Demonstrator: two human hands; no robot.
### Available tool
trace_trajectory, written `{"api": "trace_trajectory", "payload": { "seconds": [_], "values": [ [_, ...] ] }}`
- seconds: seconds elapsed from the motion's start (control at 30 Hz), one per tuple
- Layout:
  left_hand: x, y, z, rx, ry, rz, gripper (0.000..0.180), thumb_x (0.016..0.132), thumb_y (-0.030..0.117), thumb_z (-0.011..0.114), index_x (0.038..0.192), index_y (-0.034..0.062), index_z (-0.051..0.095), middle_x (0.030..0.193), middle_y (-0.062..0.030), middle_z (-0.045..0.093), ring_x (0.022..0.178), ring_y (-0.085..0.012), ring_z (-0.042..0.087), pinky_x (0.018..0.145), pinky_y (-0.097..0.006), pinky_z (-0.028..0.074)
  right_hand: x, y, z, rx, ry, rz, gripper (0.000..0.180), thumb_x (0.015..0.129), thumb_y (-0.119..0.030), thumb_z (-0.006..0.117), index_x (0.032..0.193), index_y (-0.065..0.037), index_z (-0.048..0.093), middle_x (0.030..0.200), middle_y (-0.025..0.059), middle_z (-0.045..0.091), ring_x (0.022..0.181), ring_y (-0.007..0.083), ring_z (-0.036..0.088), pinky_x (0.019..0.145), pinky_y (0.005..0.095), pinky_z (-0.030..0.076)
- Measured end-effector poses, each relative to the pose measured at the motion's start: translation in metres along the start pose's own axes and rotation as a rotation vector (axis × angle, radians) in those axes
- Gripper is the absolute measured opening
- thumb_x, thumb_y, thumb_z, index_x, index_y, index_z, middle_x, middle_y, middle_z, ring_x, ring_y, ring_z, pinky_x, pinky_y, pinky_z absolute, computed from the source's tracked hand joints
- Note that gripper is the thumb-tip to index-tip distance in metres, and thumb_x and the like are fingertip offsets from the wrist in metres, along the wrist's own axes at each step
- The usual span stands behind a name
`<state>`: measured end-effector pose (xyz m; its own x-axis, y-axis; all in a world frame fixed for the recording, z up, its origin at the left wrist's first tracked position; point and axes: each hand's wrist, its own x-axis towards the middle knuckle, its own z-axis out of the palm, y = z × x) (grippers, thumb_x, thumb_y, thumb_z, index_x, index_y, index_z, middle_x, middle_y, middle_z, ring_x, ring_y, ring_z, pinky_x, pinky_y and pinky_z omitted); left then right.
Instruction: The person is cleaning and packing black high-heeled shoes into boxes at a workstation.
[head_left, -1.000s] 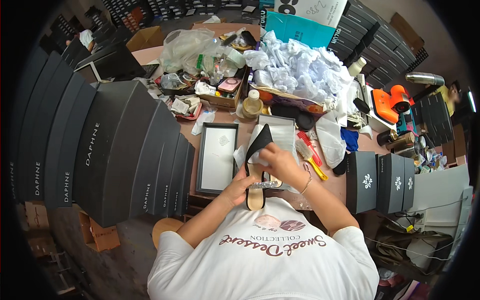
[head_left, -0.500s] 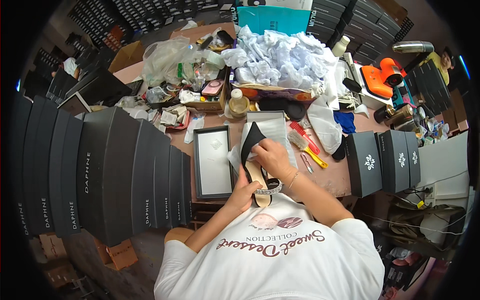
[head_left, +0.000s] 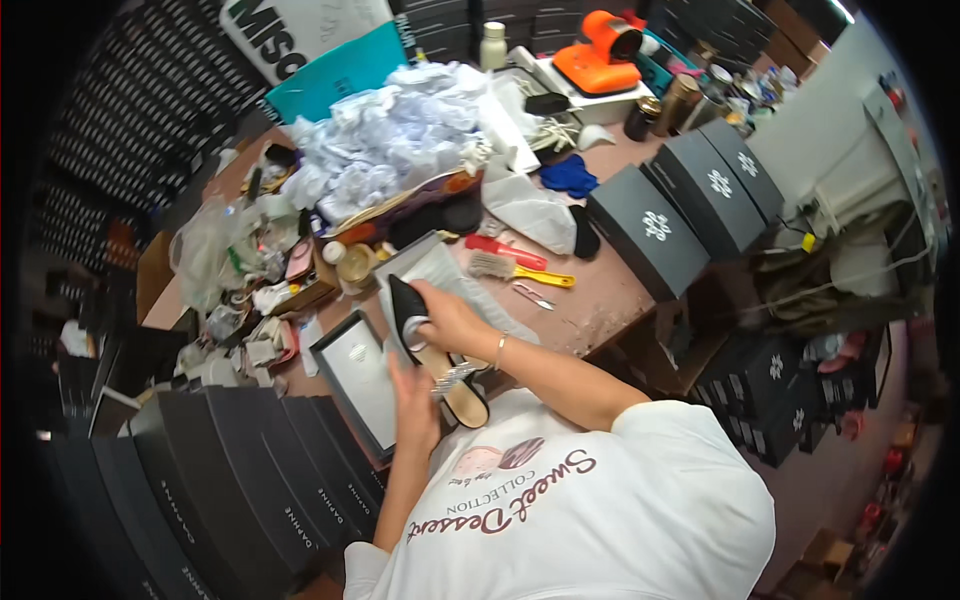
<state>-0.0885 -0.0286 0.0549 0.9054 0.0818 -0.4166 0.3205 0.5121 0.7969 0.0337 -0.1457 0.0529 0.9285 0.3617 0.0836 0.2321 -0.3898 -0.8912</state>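
Observation:
A black shoe (head_left: 466, 402) with a pale insole, pointed black upper and rhinestone strap (head_left: 453, 378) slants in front of my shirt. My left hand (head_left: 413, 395) is closed around its side near the strap. My right hand (head_left: 455, 318) grips the pointed black part from the right, thumb at its opening. A bit of white paper (head_left: 412, 332) shows inside that opening, beside the thumb. Beyond the hands, an open grey shoe box (head_left: 385, 268) holds white tissue paper (head_left: 445, 275). To the left lies a second dark-rimmed tray-like box half (head_left: 318, 352) with a white inside.
Crumpled white paper (head_left: 390, 140) fills a carton at the back. A brush with a yellow handle (head_left: 545, 275), a red-handled brush (head_left: 510, 252) and small snips (head_left: 533, 295) lie right of the box. Black shoe boxes stand at left (head_left: 230, 480) and right (head_left: 645, 230).
My view has turned rightward and tilted. The right hand has shifted from pinching white paper at the shoe's opening to gripping the pointed black part; the left still holds the shoe.

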Motion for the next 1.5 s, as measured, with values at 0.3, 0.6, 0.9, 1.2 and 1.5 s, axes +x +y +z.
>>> {"api": "trace_trajectory", "payload": {
  "seconds": [0.3,0.6,0.9,1.2,1.5],
  "values": [
    [0.059,0.033,-0.014,0.188,-0.196,-0.126,0.059,0.093,0.046,0.048,0.133,0.0049,0.036,0.108,-0.0164,0.058,0.098,-0.0243,0.06,0.081,-0.03,0.05,-0.029,0.022,-0.056,0.343,-0.342,0.053,0.077,0.078,-0.026,0.075,0.139,-0.002,0.035,0.128,0.0185,0.047,0.103,0.0186,0.055,0.079,0.0308,0.048],
    [0.061,0.015,0.046,-0.821,-0.534,-0.312,0.067,0.078,0.05,0.05,0.114,-0.0067,0.048,0.102,-0.0244,0.056,0.092,-0.0386,0.061,0.075,-0.051,0.056,0.032,0.172,-0.2,-0.62,0.157,0.447,0.09,0.073,-0.017,0.074,0.145,-0.011,0.021,0.131,0.0235,0.047,0.115,0.0366,0.051,0.09,0.0507,0.041],
    [0.09,0.001,0.048,-0.719,-0.294,-0.255,0.069,0.085,0.047,0.046,0.137,0.0025,0.036,0.108,-0.022,0.056,0.097,-0.0339,0.058,0.08,-0.053,0.053,0.019,0.167,-0.115,-0.539,-0.339,0.098,0.026,0.073,-0.008,0.057,0.097,-0.001,0.064,0.094,0.0211,0.062,0.084,0.0365,0.062,0.075,0.0444,0.05],
    [0.094,0.013,0.033,-0.673,-0.159,-0.291,0.07,0.084,0.044,0.053,0.134,-0.0014,0.037,0.107,-0.0214,0.057,0.096,-0.0341,0.058,0.085,-0.05,0.05,0.049,0.142,-0.223,-0.346,0.464,-0.128,0.024,0.074,0.001,0.058,0.098,-0.002,0.061,0.086,0.0147,0.059,0.078,0.0321,0.058,0.07,0.0381,0.047],
    [0.09,0.009,0.055,-0.68,-0.111,-0.288,0.067,0.085,0.043,0.048,0.136,0.0013,0.036,0.106,-0.0195,0.056,0.09,-0.0324,0.059,0.076,-0.049,0.053,0.044,0.187,-0.187,-0.378,-0.139,-0.098,0.023,0.071,-0.015,0.062,0.092,-0.005,0.063,0.086,0.0158,0.061,0.085,0.0351,0.06,0.074,0.0407,0.048]
  ]
}}
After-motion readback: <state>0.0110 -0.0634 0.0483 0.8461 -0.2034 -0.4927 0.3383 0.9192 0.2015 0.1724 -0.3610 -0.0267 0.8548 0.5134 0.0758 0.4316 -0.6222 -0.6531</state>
